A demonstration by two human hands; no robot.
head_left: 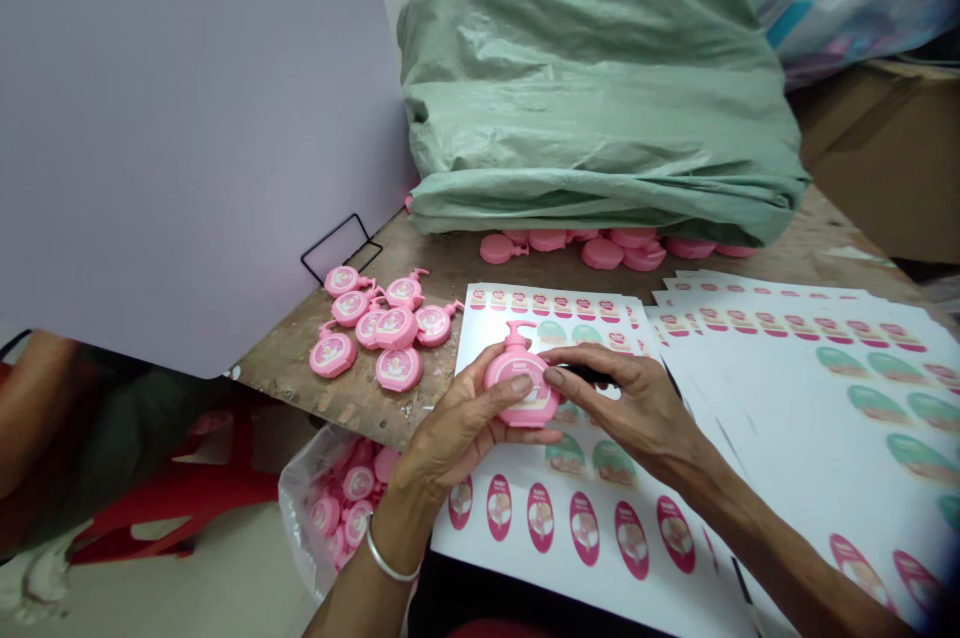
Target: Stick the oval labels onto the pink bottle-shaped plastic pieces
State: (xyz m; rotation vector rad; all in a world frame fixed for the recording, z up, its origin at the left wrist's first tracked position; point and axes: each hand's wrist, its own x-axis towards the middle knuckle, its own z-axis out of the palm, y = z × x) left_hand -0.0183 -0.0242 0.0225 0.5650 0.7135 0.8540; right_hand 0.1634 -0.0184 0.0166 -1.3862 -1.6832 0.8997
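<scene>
A small pink toy pump bottle (pixel 541 406) stands upright in my left hand (pixel 454 428), which is closed round its body with the thumb across the label on its front. My right hand (pixel 637 403) touches the bottle's right edge with thumb and index fingertip. A thin black tool (pixel 592 374) is tucked in the right hand's fingers; its kind is mostly hidden. Below both hands lies a white sticker sheet (pixel 487 338) printed with pink ovals and green labels. Several labelled pink bottles (pixel 395 328) lie on the table to the left.
Behind stands a big green sack (pixel 600 98), with unlabelled pink bottles (pixel 602 253) at its foot. More sticker sheets (pixel 765 398) are fanned out at right. A plastic bag (pixel 296 493) of pink bottles hangs below the table edge (pixel 292 388). A grey panel (pixel 187 118) and another person's arm (pixel 34 408) are at left.
</scene>
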